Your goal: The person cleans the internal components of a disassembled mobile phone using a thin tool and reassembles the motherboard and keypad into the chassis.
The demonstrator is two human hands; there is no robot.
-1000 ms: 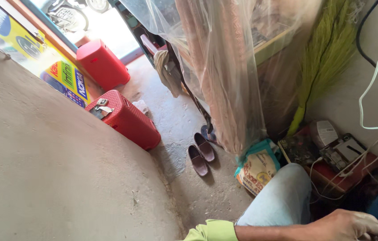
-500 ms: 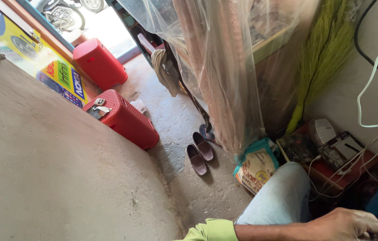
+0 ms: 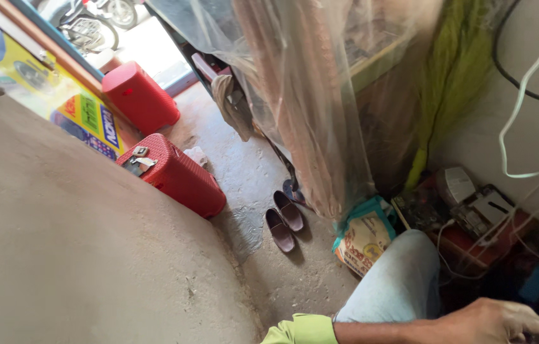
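Fingers of the one visible hand [image 3: 489, 322] curl downward at the bottom right edge; whether they grip anything cannot be told, nor which hand it is. Lime-green cuff [image 3: 301, 330] at the wrist. Nearest it: red box tangled with white wires [image 3: 473, 232], just above. Blue-jeaned knee [image 3: 400, 283] beside. Printed yellow sack [image 3: 362, 239] and brown slip-on shoes [image 3: 284, 220] farther left on the concrete floor [image 3: 244, 172].

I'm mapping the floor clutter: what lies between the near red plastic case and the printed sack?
In the head view, a pair of dark shoes sits on the concrete floor between the red case and sack.
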